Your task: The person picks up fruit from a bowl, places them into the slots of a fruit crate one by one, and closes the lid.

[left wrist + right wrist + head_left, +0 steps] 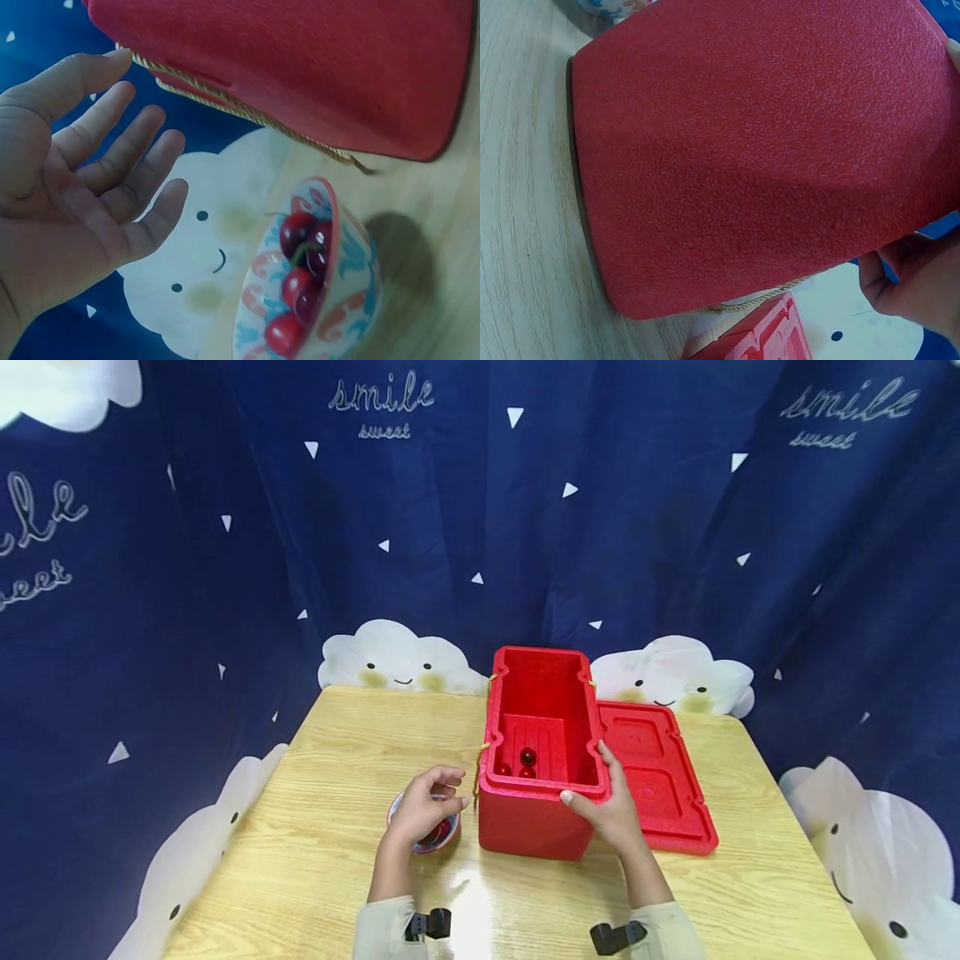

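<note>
A dark blue curtain [450, 527] with white clouds and triangles hangs behind a pale wood-grain tabletop [300, 860]. On it stands a lidless red box [536, 827], deep and rectangular, with pebbled outer walls, a notched rim and a ridged floor. Its flat red lid [652, 789], with recessed panels, lies just to the right. A twisted gold cord [255, 116] runs along the box's left side. Left of the box sits a white bowl [349, 292] with red and blue swirls, holding glossy dark-red cherries [286, 334]. Three more cherries [528, 757] lie at the near end of the box floor.

The box hides part of the lid; the left hand [422, 808] covers much of the bowl in the head view, and the left wrist view cuts off its lower edge, so its cherries cannot be fully counted. The right wrist view shows only a sliver of the bowl.

The right hand [611, 814] grips the box's near right corner, thumb on the near side, fingers along the right wall. The left hand's fingers are spread and loosely bent above the bowl, holding nothing.
</note>
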Available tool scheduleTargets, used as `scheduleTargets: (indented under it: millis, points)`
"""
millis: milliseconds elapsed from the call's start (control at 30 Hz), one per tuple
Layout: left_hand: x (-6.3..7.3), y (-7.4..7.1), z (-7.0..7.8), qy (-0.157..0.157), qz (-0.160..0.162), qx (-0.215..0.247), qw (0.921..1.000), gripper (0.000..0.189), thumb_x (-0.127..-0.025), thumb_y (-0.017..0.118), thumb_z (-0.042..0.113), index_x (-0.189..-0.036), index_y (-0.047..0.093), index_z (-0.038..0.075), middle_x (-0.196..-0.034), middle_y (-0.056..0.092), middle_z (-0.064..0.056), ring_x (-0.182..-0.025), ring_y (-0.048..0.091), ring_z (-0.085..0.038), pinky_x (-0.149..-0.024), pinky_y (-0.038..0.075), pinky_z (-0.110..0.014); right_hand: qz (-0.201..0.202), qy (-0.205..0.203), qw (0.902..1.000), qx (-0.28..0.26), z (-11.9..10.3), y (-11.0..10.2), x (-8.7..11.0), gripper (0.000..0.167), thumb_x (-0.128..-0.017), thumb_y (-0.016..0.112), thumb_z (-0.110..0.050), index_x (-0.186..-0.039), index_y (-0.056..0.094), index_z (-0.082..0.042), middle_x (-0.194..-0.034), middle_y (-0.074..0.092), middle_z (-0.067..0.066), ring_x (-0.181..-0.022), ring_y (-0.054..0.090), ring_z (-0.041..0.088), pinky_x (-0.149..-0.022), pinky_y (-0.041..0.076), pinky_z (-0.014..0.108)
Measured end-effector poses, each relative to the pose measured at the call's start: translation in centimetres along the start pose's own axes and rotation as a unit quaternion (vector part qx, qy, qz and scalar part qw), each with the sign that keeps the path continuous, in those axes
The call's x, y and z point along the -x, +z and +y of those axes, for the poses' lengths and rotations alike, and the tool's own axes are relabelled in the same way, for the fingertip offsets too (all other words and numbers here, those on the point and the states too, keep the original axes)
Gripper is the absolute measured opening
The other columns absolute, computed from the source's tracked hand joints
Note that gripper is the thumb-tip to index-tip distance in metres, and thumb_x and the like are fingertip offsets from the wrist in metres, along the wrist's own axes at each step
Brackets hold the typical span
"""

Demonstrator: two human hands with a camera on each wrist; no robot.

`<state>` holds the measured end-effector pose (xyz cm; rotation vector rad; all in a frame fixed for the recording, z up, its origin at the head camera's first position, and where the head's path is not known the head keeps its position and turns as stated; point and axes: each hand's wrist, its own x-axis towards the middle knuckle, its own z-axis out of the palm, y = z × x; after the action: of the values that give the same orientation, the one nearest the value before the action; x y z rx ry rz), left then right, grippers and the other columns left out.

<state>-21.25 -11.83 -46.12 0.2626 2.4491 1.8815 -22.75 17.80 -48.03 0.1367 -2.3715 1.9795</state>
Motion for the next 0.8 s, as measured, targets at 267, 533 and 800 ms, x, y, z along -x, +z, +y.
scheduleTargets:
  millis: [267,533,800]
  points:
    - [0.7,-0.6,-2.1,-0.024,0.019,0.001,0.9995,0.035,-0.077,0.069,0.000,-0.111,0.061,-0.001,-0.101,0.060,-0.012,-0.094,0.056,-0.036,-0.077,0.047,-0.036,-0.014,0.005,0.9996,0.024,-0.6,-0.2,0.2,0.096,-0.075,0.077,-0.017,-0.149,0.015,-0.017,-0.145,0.028,0.012,-0.124,0.036,0.032,-0.087,0.045,0.040]
    - [0.8,-1.3,-5.4,-0.042,0.029,0.018,0.9986,0.040,-0.076,0.070,0.000,-0.113,0.058,-0.005,-0.106,0.058,-0.022,-0.091,0.055,-0.030,-0.078,0.045,-0.033,-0.039,-0.004,0.9969,0.067,-3.9,-0.3,0.7,0.099,-0.073,0.079,-0.016,-0.146,0.013,-0.002,-0.143,0.024,0.020,-0.120,0.038,0.039,-0.087,0.045,0.047]
    - [1.0,-1.9,-6.4,-0.056,0.051,0.019,0.9970,0.039,-0.074,0.072,-0.001,-0.111,0.059,-0.006,-0.104,0.060,-0.022,-0.087,0.055,-0.026,-0.077,0.045,-0.033,-0.029,-0.005,0.9965,0.079,-4.1,0.3,0.0,0.108,-0.069,0.081,-0.017,-0.147,0.008,-0.002,-0.145,0.022,0.019,-0.122,0.035,0.038,-0.085,0.046,0.049]
